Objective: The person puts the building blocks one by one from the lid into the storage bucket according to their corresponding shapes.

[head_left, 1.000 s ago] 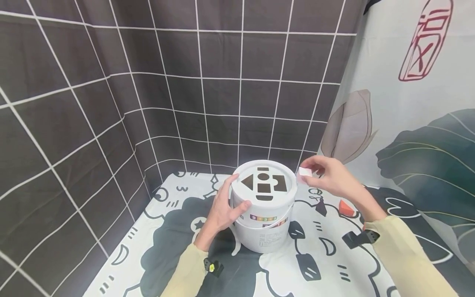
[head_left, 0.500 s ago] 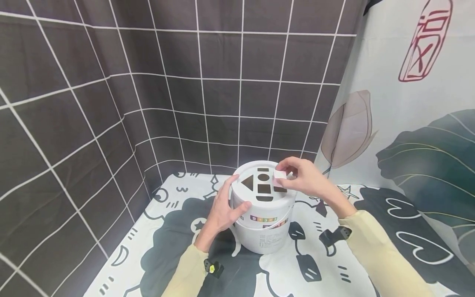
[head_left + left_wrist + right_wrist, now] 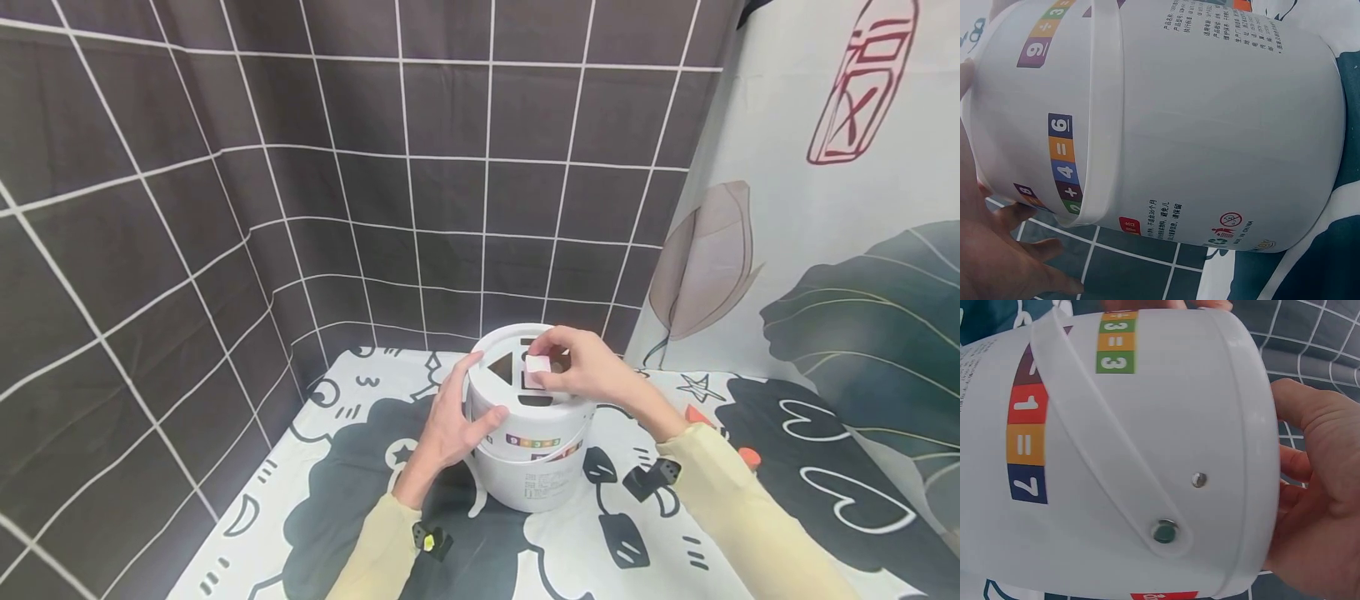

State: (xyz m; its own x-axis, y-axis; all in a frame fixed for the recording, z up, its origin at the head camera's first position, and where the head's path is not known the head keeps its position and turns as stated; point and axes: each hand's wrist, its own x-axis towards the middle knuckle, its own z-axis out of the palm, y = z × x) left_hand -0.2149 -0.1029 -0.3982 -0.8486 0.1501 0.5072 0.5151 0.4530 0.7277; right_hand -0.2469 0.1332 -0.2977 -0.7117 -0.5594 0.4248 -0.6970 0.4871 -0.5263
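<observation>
Two hands are working at the white plastic bucket with shape holes in its lid (image 3: 532,417), which stands on the cartoon-printed table cloth (image 3: 300,517) near the dark tiled wall (image 3: 225,208). The right hand (image 3: 581,367) pinches a small pale pink square block (image 3: 536,372) between thumb and fingers. One second ago this hand was off to the right of the bucket, with the block in the air beside the rim; half a second ago it had come over the right part of the lid. Now the block is over the middle of the lid, touching or almost touching it at the square hole, next to the dark triangular hole (image 3: 500,367). I cannot tell if a corner has already entered the opening, because the fingers cover it.

The left hand (image 3: 453,421) has not moved in this time: it holds the left side of the bucket, thumb on the wall and fingers curved around the lid edge, so the bucket stays steady.

My judgement is that the block is now being matched to its hole and is not yet dropped in. Some orange pieces (image 3: 697,414) lie on the cloth to the right.
</observation>
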